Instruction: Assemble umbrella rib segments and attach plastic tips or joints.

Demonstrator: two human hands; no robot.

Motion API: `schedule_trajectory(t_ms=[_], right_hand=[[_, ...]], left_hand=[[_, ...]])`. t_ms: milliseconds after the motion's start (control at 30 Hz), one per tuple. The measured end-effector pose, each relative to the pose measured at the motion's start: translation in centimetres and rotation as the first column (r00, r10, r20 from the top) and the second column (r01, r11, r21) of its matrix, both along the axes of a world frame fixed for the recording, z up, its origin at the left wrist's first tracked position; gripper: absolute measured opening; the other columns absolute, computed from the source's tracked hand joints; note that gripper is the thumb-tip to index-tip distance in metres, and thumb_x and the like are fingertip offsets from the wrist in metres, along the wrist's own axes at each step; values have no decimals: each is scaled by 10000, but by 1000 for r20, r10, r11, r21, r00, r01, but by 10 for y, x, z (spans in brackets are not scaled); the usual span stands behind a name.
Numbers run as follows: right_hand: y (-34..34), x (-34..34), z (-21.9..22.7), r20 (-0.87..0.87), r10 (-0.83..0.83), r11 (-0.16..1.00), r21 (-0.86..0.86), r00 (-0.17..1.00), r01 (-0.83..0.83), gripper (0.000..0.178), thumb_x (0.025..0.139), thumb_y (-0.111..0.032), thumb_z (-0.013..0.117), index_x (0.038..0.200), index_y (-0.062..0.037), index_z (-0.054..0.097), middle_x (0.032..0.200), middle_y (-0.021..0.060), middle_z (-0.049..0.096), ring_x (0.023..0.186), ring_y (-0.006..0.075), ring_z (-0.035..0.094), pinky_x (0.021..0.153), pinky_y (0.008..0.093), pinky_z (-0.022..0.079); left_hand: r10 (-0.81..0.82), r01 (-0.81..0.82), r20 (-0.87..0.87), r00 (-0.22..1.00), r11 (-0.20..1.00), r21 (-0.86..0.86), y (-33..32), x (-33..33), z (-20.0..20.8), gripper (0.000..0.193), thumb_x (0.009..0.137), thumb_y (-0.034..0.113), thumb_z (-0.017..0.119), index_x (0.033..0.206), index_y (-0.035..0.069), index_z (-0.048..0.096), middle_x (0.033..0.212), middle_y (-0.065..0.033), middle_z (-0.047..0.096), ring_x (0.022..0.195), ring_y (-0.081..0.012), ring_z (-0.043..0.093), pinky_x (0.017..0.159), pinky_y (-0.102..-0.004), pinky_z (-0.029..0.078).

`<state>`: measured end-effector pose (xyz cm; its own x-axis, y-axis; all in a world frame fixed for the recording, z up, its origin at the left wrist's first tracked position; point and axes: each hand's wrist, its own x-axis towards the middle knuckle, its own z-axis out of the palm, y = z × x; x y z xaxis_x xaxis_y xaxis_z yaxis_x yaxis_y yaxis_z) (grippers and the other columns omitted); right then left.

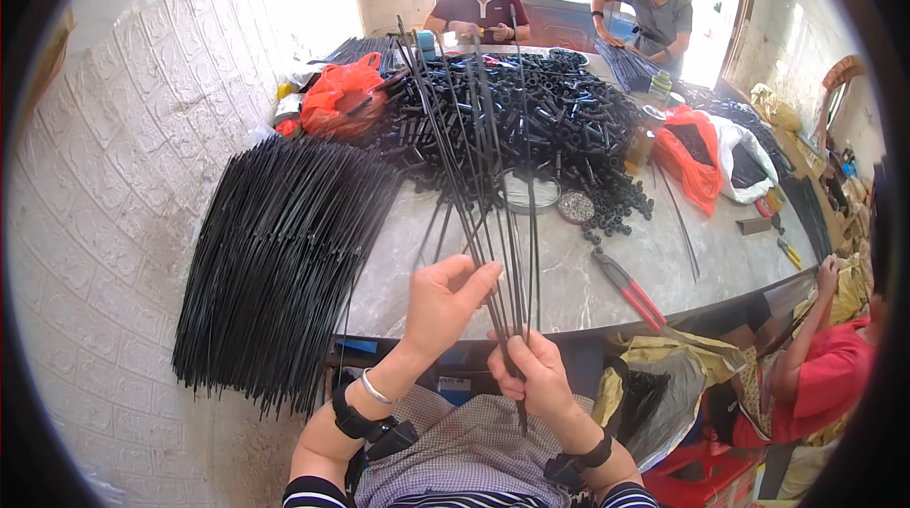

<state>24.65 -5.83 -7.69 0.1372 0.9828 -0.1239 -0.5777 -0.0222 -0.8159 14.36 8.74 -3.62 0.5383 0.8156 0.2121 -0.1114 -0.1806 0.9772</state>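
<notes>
In front of my chest my right hand [533,373] is closed around the lower part of a bundle of thin black rods [522,416]. The rods fan out upward and away over the table. My left hand [447,298] is beside the bundle, thumb and fingers pinched against rods at its left side; how many it pinches I cannot tell. A thick stack of similar black rods [284,262] lies at the table's left edge, ends hanging over. Beyond my hands is a large heap of short black tubular parts [531,115], partly hidden by the rods.
On the grey table [588,271] are red-handled cutters [633,292], two round tins [531,193], an amber jar [645,140] and orange bags [690,162]. Two people [479,6] work across it; a red-sleeved person [834,375] is at right. An open sack [654,399] stands below the edge.
</notes>
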Motion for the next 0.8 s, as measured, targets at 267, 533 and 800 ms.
schedule_trajectory(t_ms=[267, 533, 800], right_hand=[[3, -7, -4, 81, -184, 981, 77, 980, 178, 244, 1078, -191, 435, 1230, -22, 521, 839, 145, 648, 480, 97, 466, 410, 218, 331], [-3, -8, -11, 175, -259, 964, 98, 950, 245, 227, 1062, -172, 508, 1205, 0, 546, 869, 101, 674, 518, 61, 477, 445, 195, 352], [-5, -1, -2, 210, -319, 948, 65, 924, 312, 169, 1032, -155, 563, 1092, 3, 577, 915, 121, 718, 534, 61, 522, 450, 194, 383]], left_hand=[[62, -63, 40, 997, 998, 27, -6, -4, 2, 246, 972, 207, 657, 925, -24, 726, 729, -43, 704, 618, -62, 595, 560, -229, 467], [-38, 38, 9, 999, 998, -40, -2, -2, -4, 223, 988, 182, 638, 992, -19, 735, 776, -30, 686, 656, -62, 611, 577, -215, 497], [79, -74, 154, 985, 997, -37, -19, 1, 0, 161, 951, 130, 692, 987, -22, 731, 785, -33, 679, 645, -76, 606, 582, -216, 496]])
